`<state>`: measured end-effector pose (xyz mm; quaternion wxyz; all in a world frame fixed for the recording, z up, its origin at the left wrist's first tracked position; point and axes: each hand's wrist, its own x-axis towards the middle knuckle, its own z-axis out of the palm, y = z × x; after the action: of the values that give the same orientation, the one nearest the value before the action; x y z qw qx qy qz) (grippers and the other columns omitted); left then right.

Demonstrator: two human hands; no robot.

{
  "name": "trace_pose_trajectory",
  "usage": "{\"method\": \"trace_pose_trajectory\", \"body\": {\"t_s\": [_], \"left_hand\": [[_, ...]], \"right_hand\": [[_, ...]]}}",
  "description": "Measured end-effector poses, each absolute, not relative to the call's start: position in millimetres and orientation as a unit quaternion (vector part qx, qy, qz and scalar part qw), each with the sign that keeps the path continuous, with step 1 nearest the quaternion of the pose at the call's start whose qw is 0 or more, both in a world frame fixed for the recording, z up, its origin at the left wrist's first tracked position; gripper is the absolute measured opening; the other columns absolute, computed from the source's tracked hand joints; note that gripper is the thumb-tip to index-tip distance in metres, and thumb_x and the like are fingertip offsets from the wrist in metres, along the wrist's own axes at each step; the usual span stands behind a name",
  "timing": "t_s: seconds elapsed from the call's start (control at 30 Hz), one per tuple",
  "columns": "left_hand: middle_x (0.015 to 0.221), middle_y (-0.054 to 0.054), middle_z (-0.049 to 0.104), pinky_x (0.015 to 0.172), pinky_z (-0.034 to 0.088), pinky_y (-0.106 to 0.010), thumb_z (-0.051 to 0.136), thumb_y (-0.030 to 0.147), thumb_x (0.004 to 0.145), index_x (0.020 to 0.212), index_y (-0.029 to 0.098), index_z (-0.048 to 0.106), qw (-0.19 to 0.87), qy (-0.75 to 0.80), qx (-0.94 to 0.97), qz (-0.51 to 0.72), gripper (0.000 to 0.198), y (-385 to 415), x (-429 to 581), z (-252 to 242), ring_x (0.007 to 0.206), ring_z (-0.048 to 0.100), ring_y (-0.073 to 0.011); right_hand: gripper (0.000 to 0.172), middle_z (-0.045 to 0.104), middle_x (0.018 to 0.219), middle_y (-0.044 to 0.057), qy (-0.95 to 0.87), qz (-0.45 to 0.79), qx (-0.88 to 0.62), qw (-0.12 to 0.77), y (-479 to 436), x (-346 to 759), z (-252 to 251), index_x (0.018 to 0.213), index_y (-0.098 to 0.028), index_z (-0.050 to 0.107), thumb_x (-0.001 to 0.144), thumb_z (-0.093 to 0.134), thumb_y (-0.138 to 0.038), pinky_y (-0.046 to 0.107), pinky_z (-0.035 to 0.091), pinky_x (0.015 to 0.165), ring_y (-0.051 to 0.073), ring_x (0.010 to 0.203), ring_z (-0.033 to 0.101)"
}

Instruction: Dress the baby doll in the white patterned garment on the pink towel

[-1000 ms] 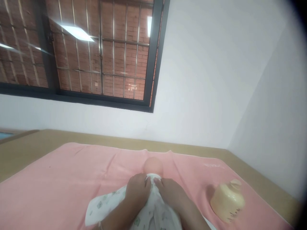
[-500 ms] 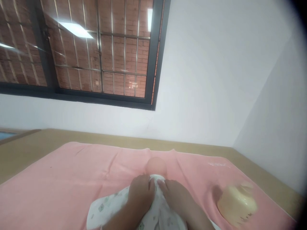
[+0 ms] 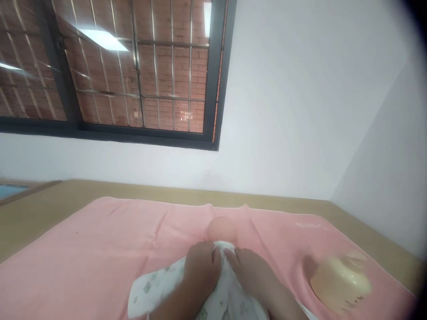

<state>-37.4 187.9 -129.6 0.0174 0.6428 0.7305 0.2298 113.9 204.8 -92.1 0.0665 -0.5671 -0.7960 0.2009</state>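
A doll lies on a pink towel (image 3: 93,253), and its bald head (image 3: 222,230) points away from me. It wears a white printed garment (image 3: 150,289). My left hand (image 3: 200,269) and my right hand (image 3: 251,271) rest side by side on the doll's chest just below the neck. The fingers of both pinch the garment's cloth at the collar. My forearms run out of the bottom edge, and the doll's lower body is out of view.
A pale yellow bottle (image 3: 340,281) lies on its side on the towel to the right. The towel covers a tan surface (image 3: 40,204) set against a white wall. A dark-framed barred window (image 3: 133,80) is up on the left.
The view has drifted slightly, so the doll, bottle and hands sit a little further right in the picture. Both hands keep their hold at the collar.
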Motion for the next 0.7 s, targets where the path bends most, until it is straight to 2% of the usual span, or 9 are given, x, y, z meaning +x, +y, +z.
{"method": "trace_pose_trajectory", "body": {"t_s": [0.37,0.5,0.6,0.7], "left_hand": [[0.076,-0.006,0.063,0.067,0.031,-0.030,0.031,0.029,0.087,0.073,0.017,0.061,0.027,0.730,0.642,0.233,0.035,190.4,-40.3,-130.4,0.073,0.054,-0.0182],[0.082,-0.008,0.065,0.070,0.034,-0.029,0.031,0.030,0.087,0.079,0.016,0.063,0.044,0.728,0.639,0.245,0.036,188.4,-40.6,-128.5,0.078,0.056,-0.0190],[0.084,-0.008,0.066,0.071,0.035,-0.030,0.032,0.031,0.087,0.080,0.016,0.064,0.053,0.730,0.634,0.249,0.036,187.5,-40.2,-126.1,0.080,0.057,-0.0194],[0.081,-0.009,0.066,0.069,0.036,-0.030,0.030,0.034,0.088,0.077,0.017,0.064,0.061,0.742,0.625,0.234,0.040,188.1,-41.1,-124.4,0.077,0.058,-0.0194]], "right_hand": [[0.070,0.066,0.096,0.015,-0.794,0.212,-0.566,0.059,206.3,112.9,-92.0,0.098,-0.016,0.066,0.091,0.012,-0.059,0.030,0.039,0.072,0.023,0.086,0.061],[0.068,0.066,0.095,0.013,-0.786,0.216,-0.573,0.084,210.8,111.8,-100.9,0.097,-0.018,0.066,0.089,0.014,-0.061,0.030,0.039,0.069,0.024,0.086,0.061],[0.069,0.066,0.091,0.013,-0.776,0.182,-0.593,0.115,211.6,110.5,-109.8,0.092,-0.017,0.067,0.089,0.014,-0.061,0.030,0.039,0.068,0.024,0.084,0.060],[0.064,0.066,0.087,0.012,-0.773,0.126,-0.608,0.134,204.4,106.4,-110.3,0.087,-0.017,0.067,0.092,0.014,-0.053,0.030,0.038,0.066,0.023,0.079,0.060]]}}
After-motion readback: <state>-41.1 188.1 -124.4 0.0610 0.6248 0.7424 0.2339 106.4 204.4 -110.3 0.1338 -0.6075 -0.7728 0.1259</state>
